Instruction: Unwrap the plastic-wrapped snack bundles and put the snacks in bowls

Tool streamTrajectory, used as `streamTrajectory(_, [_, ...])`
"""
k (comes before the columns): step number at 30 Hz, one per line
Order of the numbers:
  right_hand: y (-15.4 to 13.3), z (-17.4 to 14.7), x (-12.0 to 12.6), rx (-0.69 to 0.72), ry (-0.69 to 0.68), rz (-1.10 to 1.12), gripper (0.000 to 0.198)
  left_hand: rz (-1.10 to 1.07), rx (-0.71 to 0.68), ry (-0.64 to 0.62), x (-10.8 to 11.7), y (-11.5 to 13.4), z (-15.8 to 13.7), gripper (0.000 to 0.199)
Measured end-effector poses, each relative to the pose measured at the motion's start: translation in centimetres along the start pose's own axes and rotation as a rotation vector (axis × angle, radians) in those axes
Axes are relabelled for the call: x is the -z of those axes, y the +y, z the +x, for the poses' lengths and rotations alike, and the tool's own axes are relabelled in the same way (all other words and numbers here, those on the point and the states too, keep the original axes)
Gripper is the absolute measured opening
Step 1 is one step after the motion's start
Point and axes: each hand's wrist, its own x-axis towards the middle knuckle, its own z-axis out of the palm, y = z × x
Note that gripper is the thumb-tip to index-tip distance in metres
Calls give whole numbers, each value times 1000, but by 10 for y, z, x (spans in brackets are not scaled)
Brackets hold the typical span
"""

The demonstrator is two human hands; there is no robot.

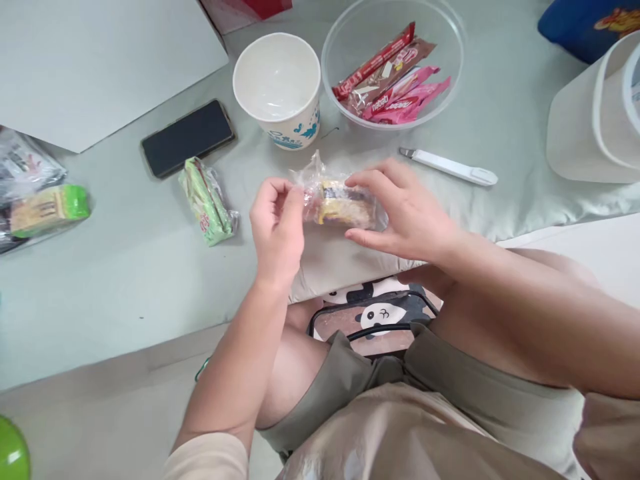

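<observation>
A packet in clear, crinkled plastic wrap (347,203), yellow and dark inside, lies near the table's front edge. My left hand (280,227) is closed, thumb and fingers pinching the wrap at the packet's left end. Around the packet's right part, my right hand (405,213) has its fingers apart. The index fingertip meets the packet's upper side, while the thumb lies along its lower edge. A white-handled cutter (453,165) rests just beyond my right hand. Left of my left hand is a green wrapped packet (207,203). What the clear wrap holds is too blurred to name.
Behind my hands stand a white paper cup (277,80) and a clear round tub (456,60) with several wrapped snack bars (390,80). A phone (187,138) lies beside a white box (100,60). A white plastic container (575,120) stands at right, other packets (45,210) at far left.
</observation>
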Motion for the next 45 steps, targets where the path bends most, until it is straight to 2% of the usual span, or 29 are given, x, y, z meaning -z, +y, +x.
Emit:
streamTrajectory(2, [3, 0, -1, -17, 22, 2, 51, -115, 120, -23, 5, -1, 5, 25])
streamTrajectory(4, [6, 0, 0, -38, 34, 21, 38, -127, 167, -32, 11, -2, 10, 26])
streamTrajectory(7, [7, 0, 3, -75, 41, 94, 21, -30, 111, 23, 20, -3, 16, 26])
streamTrajectory(10, [6, 0, 8, -136, 110, 165, 11, 78, 59, 62, 29, -3, 22, 26])
streamTrajectory(14, [7, -3, 26, -340, 194, 193, 9, 350, 23, 157, 41, -1, 28, 28])
streamTrajectory(17, [18, -10, 41, -501, 113, 90, 9, 619, 60, 182, 46, 5, 28, 32])
streamTrajectory(20, [34, -18, 48, -506, 16, -52, 12, 765, 103, 154, 48, 10, 25, 34])
streamTrajectory(22, [40, -21, 48, -503, 6, -160, 19, 796, 119, 134, 49, 9, 25, 35])
streamTrajectory(24, [40, -22, 45, -475, 41, -228, 30, 750, 93, 129, 51, 5, 26, 32])
streamTrajectory(26, [34, -20, 41, -343, 74, -217, 43, 622, 21, 98, 51, -1, 28, 24])
streamTrajectory(28, [26, -16, 34, -159, 76, -156, 52, 483, -67, 9, 49, -6, 30, 15])
streamTrajectory(30, [21, -11, 26, -68, 39, -114, 55, 415, -150, -101, 45, -9, 32, 11])
streamTrajectory(32, [19, -6, 19, -66, 26, -98, 51, 400, -225, -139, 41, -10, 33, 12])
streamTrajectory(34, [20, -2, 16, -71, 52, -99, 37, 351, -287, -93, 38, -11, 34, 5])
streamTrajectory(37, [17, -1, 21, -27, 144, -114, 14, 178, -385, -8, 39, -10, 35, 9])
streamTrajectory(39, [10, -4, 29, -5, 215, -106, 15, 63, -441, -5, 42, -7, 32, 15])
streamTrajectory(43, [-10, -17, 47, 8, 307, -44, 16, -56, -380, -60, 50, 10, 18, 22])
streamTrajectory(45, [-15, -23, 55, 9, 263, 0, 17, -91, -288, -121, 56, 21, 11, 23])
